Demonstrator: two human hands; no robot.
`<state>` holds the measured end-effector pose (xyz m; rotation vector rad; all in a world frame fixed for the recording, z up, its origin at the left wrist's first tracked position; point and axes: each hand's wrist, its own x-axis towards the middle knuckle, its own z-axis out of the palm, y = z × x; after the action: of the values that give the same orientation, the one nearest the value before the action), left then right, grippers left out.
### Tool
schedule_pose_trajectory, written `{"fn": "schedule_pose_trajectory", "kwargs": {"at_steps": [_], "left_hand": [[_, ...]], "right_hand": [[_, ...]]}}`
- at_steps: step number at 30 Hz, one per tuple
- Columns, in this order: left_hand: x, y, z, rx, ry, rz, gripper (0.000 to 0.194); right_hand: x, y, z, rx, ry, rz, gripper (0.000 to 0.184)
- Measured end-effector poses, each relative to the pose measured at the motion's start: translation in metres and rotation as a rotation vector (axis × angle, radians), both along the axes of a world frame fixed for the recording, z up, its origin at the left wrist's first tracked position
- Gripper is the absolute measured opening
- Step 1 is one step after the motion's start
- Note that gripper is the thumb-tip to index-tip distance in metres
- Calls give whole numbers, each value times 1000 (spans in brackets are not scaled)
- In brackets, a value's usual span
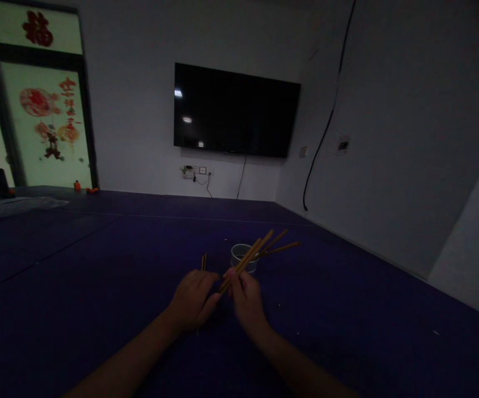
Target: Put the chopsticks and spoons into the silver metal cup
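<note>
My right hand [246, 298] is closed around a bundle of thin wooden chopsticks [248, 255], tilted up and to the right. Just behind the bundle stands a small round container [239, 250] with a pale rim, partly covered by it. A few more chopsticks [281, 249] fan out to the right; whether they rest in the container or in my hand, I cannot tell. My left hand [196, 296] has thumb and fingers apart, near the bundle's lower end. Beneath it lie other chopsticks [203, 261] on the dark blue surface, their middle hidden by the hand.
The dark blue surface [98, 260] stretches to the walls, with small pale specks on it. A black television [235, 110] hangs above sockets and cables. At the right wall a black cable [326, 127] dangles. Small orange objects [77, 186] sit by the glass door [44, 127].
</note>
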<state>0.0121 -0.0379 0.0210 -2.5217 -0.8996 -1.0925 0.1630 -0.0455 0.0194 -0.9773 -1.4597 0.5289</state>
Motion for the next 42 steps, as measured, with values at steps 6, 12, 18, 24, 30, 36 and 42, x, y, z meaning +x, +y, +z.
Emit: {"fn": "schedule_pose_trajectory", "kwargs": {"at_steps": [6,12,18,24,30,36,42], "left_hand": [[2,11,-2,-195,-13,376,40],[0,20,-2,-510,160,578,42],[-1,22,-9,-577,242,613,41],[3,22,-6,-596,263,634,38],[3,21,-4,-586,297,625,39],[3,21,-4,-603,304,638,41],[2,22,-7,-596,313,622,42]], "right_hand": [[28,-3,19,311,11,-420,42],[51,11,34,445,-89,-632,41],[52,17,28,433,-153,-630,42],[43,7,22,450,-212,-489,38],[40,2,20,455,-320,-467,42],[45,8,23,435,-249,-531,43],[48,18,24,264,-237,-611,54]]}}
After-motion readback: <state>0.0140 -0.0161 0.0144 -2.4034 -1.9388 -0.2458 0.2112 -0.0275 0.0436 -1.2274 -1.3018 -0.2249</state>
